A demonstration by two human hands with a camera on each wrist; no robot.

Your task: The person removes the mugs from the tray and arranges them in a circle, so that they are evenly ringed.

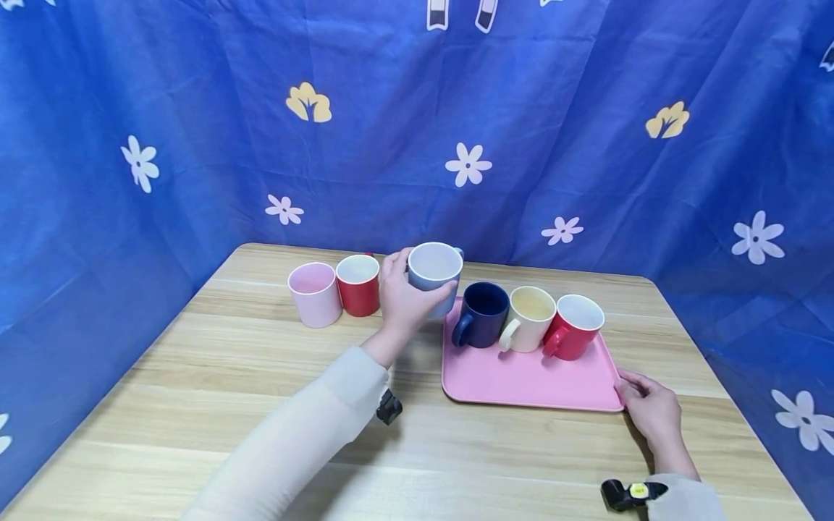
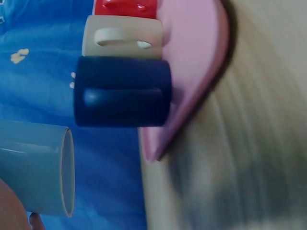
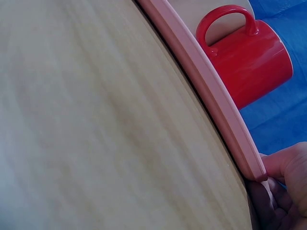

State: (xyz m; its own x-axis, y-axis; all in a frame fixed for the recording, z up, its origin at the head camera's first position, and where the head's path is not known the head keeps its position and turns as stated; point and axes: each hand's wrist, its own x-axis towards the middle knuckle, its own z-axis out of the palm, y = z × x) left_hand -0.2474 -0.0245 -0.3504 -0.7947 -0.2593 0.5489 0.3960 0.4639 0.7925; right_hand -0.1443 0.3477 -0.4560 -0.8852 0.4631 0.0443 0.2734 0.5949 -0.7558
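My left hand (image 1: 407,297) grips a light blue mug (image 1: 435,271) round its side, just beyond the left end of a pink tray (image 1: 521,383). In the left wrist view the blue mug (image 2: 31,165) appears lifted, its base facing the camera side. On the tray stand a navy mug (image 1: 485,318), a cream mug (image 1: 529,322) and a red mug (image 1: 573,333), side by side along the back. At the tray's front right corner my right hand (image 1: 651,409) pinches the rim, thumb on top; the right wrist view shows the fingers partly under it.
To the left of my left hand, a pale pink mug (image 1: 315,297) and another red mug (image 1: 360,289) stand close together on the wooden table (image 1: 215,405). A blue patterned curtain (image 1: 391,145) hangs behind the table and along its sides.
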